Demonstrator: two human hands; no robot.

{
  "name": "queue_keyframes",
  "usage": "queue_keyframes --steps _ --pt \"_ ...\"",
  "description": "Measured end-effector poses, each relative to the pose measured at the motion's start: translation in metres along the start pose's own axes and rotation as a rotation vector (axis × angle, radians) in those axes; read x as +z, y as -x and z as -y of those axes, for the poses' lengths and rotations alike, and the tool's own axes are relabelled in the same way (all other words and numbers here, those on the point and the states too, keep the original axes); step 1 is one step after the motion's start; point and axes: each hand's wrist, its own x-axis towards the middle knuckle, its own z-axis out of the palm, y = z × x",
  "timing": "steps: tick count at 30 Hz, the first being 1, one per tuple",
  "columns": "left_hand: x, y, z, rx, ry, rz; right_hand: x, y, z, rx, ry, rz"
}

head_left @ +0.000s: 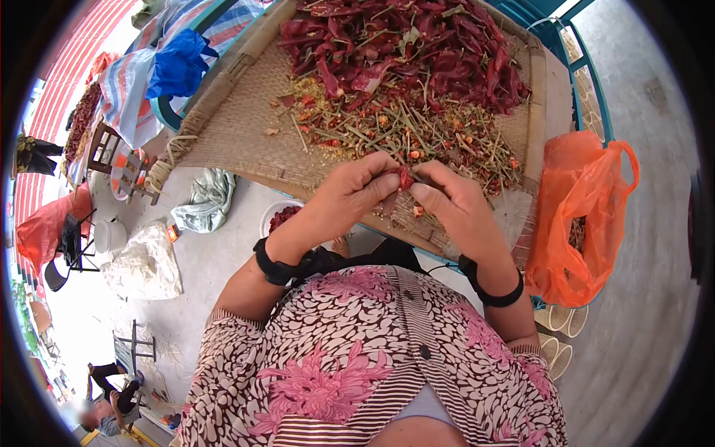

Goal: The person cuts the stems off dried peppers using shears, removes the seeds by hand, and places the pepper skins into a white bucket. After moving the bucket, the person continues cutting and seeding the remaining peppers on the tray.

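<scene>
Both my hands meet over the near edge of a woven mat tray (246, 119). My left hand (350, 195) and my right hand (454, 208) pinch one small dried red chili (404, 178) between their fingertips. A big heap of dried red chilies (410, 45) lies at the far side of the tray. Nearer to me is a spread of stems, seeds and chili bits (402, 130). Each wrist wears a black band.
An orange plastic bag (581, 216) hangs open at the right of the tray. A white bowl with red pieces (279, 216) sits on the floor under the tray's edge. Crumpled cloth (205, 200) and a white sack (145, 261) lie at the left. A person crouches at the far lower left.
</scene>
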Motion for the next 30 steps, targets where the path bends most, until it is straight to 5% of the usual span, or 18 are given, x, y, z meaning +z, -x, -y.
queue_keyframes --steps 4,10,19,30 --pt "-0.011 0.002 -0.004 0.062 0.113 0.091 -0.007 -0.004 0.004 0.404 -0.732 0.279" --pt "-0.027 0.003 -0.004 0.038 0.244 0.157 0.008 -0.008 -0.005 0.512 -1.384 0.425" --pt "-0.037 0.007 -0.006 -0.015 0.259 -0.054 0.016 -0.016 0.014 0.190 -0.330 0.077" --pt "-0.028 0.006 0.001 0.156 -0.267 -0.221 0.022 -0.025 0.018 -0.012 0.128 -0.032"
